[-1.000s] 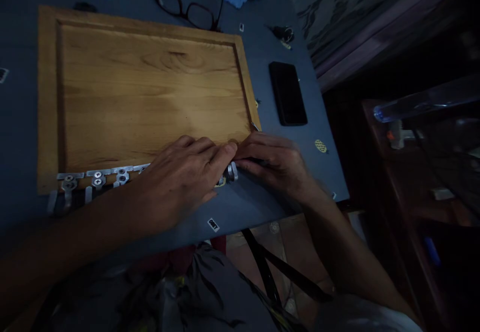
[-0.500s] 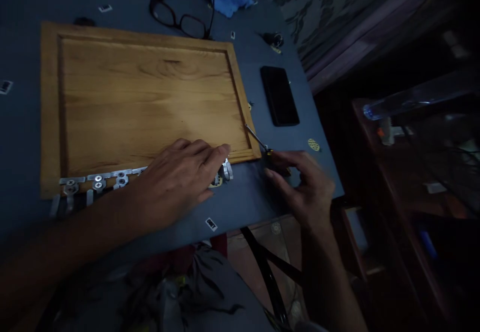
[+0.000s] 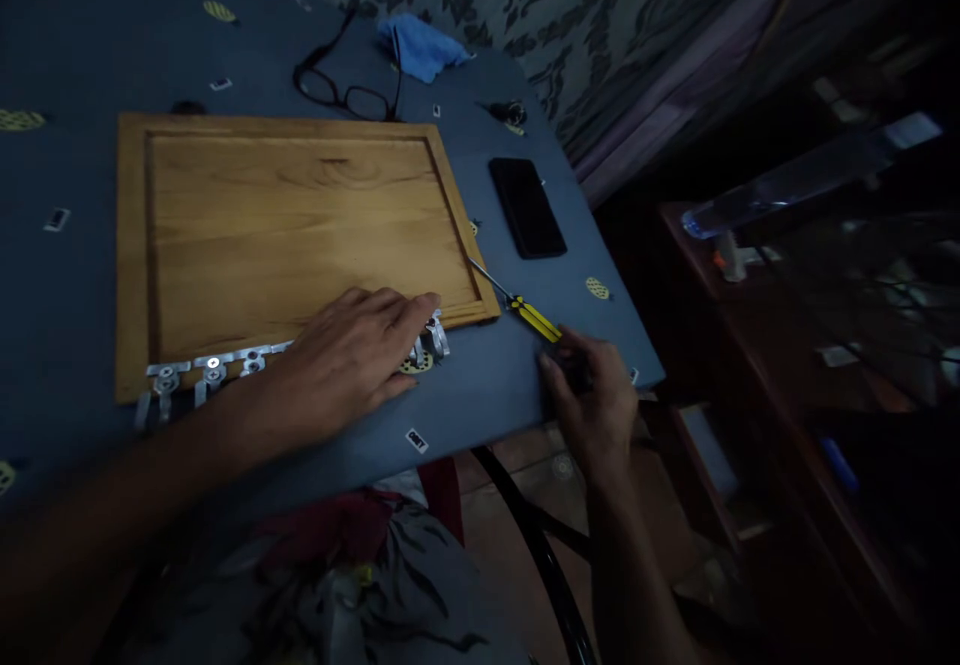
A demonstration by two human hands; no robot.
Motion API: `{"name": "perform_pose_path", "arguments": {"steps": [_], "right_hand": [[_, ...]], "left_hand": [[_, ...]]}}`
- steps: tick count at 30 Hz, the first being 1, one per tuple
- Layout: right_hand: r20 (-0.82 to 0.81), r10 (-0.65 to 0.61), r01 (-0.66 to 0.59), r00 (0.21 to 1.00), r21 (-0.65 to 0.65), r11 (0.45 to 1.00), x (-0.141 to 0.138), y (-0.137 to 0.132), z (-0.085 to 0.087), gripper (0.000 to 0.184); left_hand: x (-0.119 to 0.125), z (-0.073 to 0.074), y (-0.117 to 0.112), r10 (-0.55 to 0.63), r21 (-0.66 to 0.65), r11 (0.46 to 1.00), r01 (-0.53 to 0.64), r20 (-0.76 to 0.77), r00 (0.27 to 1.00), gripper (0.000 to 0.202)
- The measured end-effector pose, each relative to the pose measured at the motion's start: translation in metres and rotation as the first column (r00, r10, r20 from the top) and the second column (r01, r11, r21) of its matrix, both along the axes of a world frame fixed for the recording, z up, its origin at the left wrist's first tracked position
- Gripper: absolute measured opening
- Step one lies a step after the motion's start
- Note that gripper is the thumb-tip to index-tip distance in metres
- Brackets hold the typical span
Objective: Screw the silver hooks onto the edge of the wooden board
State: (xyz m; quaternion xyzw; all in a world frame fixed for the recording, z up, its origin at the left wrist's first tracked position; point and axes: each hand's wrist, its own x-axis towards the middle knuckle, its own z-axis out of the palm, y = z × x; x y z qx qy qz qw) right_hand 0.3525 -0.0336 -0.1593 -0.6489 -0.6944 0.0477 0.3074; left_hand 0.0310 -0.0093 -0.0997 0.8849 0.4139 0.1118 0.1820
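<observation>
A wooden board (image 3: 285, 235) lies on the blue table (image 3: 90, 55). A metal hook rail (image 3: 217, 370) with screws runs along the board's near edge. My left hand (image 3: 352, 355) rests flat on that rail near its right end, fingers stretched out. My right hand (image 3: 592, 395) is at the table's near right edge, fingers curled round the end of a yellow-and-black screwdriver (image 3: 525, 313). The screwdriver's shaft points up-left toward the board's right corner and lies on the table.
A black phone (image 3: 526, 207) lies right of the board. Glasses (image 3: 341, 90) and a blue cloth (image 3: 421, 47) sit beyond the board's far edge. A small dark object (image 3: 510, 112) is near the far right corner. Dark furniture stands to the right of the table.
My right hand drew back from the rail's right end toward the table's near right edge, and the screwdriver came into view. My left hand stayed on the rail. The camera tilted up.
</observation>
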Motion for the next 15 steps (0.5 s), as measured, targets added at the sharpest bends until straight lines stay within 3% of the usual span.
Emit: {"name": "perform_pose_path", "arguments": {"steps": [4, 7, 10, 13, 15], "right_hand": [[-0.015, -0.032, 0.03, 0.999, -0.097, 0.995, -0.001, 0.019, 0.002, 0.039], [-0.038, -0.001, -0.003, 0.999, -0.088, 0.996, -0.003, 0.029, 0.005, 0.033], [-0.218, -0.027, 0.017, 0.976, -0.044, 0.999, -0.009, 0.028, 0.007, 0.033], [-0.49, -0.093, 0.117, 0.867, 0.018, 0.993, -0.019, 0.021, 0.017, 0.036], [-0.588, -0.076, 0.193, 0.805, 0.138, 0.972, -0.027, 0.017, 0.032, 0.036]], "left_hand": [[-0.001, -0.006, -0.001, -0.001, 0.023, 1.0, 0.001, 0.007, 1.0, 0.058], [-0.003, -0.008, 0.0, -0.001, 0.029, 1.0, 0.0, 0.018, 1.0, 0.059], [-0.003, -0.008, 0.0, -0.003, 0.031, 1.0, 0.002, 0.019, 1.0, 0.063], [-0.002, -0.005, 0.001, -0.009, 0.008, 1.0, 0.01, -0.016, 1.0, 0.064], [-0.002, -0.005, 0.002, -0.01, -0.005, 1.0, 0.01, -0.025, 1.0, 0.065]]}}
